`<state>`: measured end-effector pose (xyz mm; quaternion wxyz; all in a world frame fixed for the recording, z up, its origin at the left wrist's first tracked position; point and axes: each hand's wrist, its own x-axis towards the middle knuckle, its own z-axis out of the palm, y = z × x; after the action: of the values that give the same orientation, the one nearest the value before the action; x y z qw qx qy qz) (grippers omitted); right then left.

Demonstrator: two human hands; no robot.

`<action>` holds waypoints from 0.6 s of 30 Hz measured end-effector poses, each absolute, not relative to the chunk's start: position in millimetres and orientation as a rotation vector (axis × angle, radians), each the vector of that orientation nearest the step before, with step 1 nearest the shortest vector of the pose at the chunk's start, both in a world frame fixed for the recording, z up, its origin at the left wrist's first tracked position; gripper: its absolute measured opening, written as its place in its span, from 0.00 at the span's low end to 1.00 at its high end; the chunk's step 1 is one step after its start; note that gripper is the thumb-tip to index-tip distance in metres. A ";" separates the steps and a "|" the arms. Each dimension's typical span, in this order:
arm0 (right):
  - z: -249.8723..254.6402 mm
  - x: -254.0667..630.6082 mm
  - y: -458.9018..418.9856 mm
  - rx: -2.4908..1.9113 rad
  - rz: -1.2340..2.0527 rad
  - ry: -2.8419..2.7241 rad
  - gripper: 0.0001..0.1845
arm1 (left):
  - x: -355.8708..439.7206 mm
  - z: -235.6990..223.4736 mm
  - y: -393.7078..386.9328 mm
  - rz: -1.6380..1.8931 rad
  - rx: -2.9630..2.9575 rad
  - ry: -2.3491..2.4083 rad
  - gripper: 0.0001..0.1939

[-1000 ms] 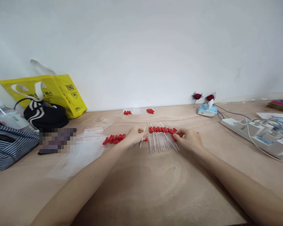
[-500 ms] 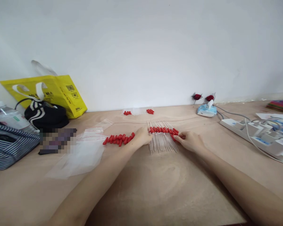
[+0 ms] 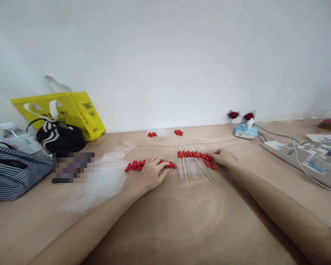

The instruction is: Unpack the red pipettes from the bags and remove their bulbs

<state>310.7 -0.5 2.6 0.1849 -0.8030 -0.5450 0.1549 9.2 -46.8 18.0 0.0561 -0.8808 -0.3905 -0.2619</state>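
A row of small, elongated red pieces (image 3: 132,165) lies left of centre. Over its middle is my left hand (image 3: 151,173), fingers bent and apart, touching the pieces and covering some of them. To the right lies a fan of thin pale sticks (image 3: 194,171), with a second band of red pieces (image 3: 189,154) across it. My right hand (image 3: 223,158) is at that band's right end, its thumb and fingers pinched on a small red piece mostly hidden by the fingertips. Just below them a couple of red pieces (image 3: 212,166) lie askew.
Clear plastic bags (image 3: 99,187) lie on the left of the wooden table (image 3: 165,221), near a blurred dark object (image 3: 73,167), a striped bag (image 3: 15,173) and a yellow bag (image 3: 91,117). A tissue pack (image 3: 245,131) and a power strip (image 3: 298,156) stand on the right.
My left hand has moved left from the sticks onto the left row of red pieces. My right hand has shifted slightly up at the band's end, where loose red pieces now show. The view has shifted slightly.
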 end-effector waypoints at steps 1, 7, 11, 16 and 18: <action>2.6 310.6 2.4 -2.274 0.458 -1.545 0.24 | 14.1 19.1 -42.5 -0.749 -2.667 -1.181 0.08; -2.2 310.9 10.9 -2.281 0.483 -1.524 0.23 | 40.3 17.8 -17.6 -0.511 -2.718 -1.070 0.07; -5.4 311.4 9.5 -2.251 0.500 -1.486 0.23 | 34.9 17.3 -12.1 -0.348 -2.718 -1.016 0.08; 1.0 303.0 2.9 -2.214 0.413 -1.438 0.23 | 15.7 20.2 -13.3 -0.288 -2.778 -0.899 0.09; 3.9 295.5 -1.1 -2.177 0.340 -1.407 0.22 | 10.2 19.7 -15.3 -0.320 -2.794 -0.920 0.10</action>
<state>295.5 -1.1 3.9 0.2606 -0.8039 -0.5196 0.1257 10.2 -15.3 19.7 0.0913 -0.9403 -0.3096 -0.1077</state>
